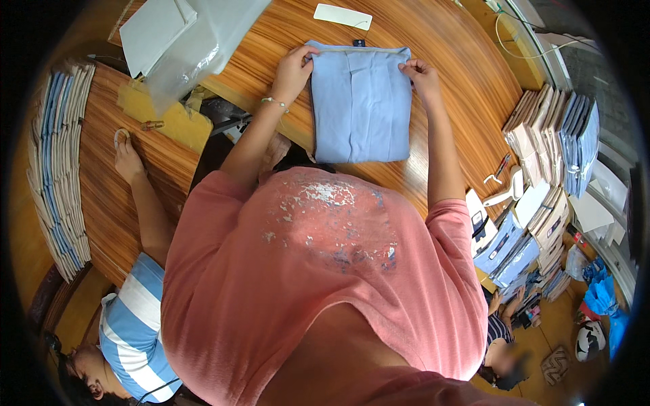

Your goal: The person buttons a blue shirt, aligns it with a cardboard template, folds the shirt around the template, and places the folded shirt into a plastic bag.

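A light-blue folded garment (362,108) lies flat on the wood-grain table in front of me, its near edge close to my body. My left hand (292,73) pinches its far left corner between thumb and fingers, a beaded bracelet on that wrist. At the far right corner, my right hand (423,76) grips the fabric edge with bent fingers. A small dark label (359,42) sticks out past the middle of the far edge. Beyond it rests a white card tag (342,16) with a thin string.
Clear plastic bags (203,54) and white card sheets (157,30) lie at the far left. Folded garments stand in a long row (61,162) on the left and in stacks (542,135) on the right, near a white tagging gun (506,188). A co-worker's hand (128,159) is at left.
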Motion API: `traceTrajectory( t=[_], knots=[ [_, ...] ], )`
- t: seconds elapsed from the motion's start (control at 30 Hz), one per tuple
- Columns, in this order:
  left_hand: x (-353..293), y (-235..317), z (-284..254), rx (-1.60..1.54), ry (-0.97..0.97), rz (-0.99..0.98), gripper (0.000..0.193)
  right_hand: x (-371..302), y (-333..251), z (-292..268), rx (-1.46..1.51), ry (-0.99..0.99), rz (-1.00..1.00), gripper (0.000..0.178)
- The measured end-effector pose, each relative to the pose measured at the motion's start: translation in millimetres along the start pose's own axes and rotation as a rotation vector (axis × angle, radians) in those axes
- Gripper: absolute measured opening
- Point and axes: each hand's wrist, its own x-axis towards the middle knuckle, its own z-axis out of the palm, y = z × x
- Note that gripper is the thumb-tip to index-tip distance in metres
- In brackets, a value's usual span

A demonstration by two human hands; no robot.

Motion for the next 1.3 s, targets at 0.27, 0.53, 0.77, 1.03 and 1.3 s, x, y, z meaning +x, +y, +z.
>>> traceTrajectory(
  t=[0.27,0.53,0.77,1.03,1.3],
  knots=[
    [15,-11,7,-0.01,0.069,-0.017,0.016,1,-11,-14,0.244,-0.229,0.271,0.016],
    [19,-17,1,-0.225,-0.056,-0.253,0.021,9,-7,-9,0.167,-0.15,0.098,0.015],
    [19,-9,-1,-0.046,-0.022,-0.139,0.022,5,-5,15,0.389,0.086,-0.127,0.01],
    [31,-7,-3,-0.404,-0.07,-0.514,0.027,25,12,22,0.323,0.144,-0.083,0.013],
    [-30,16,-20,-0.316,-0.316,-0.42,0.052,-16,7,0,-0.084,-0.102,-0.264,0.057]
  ],
)
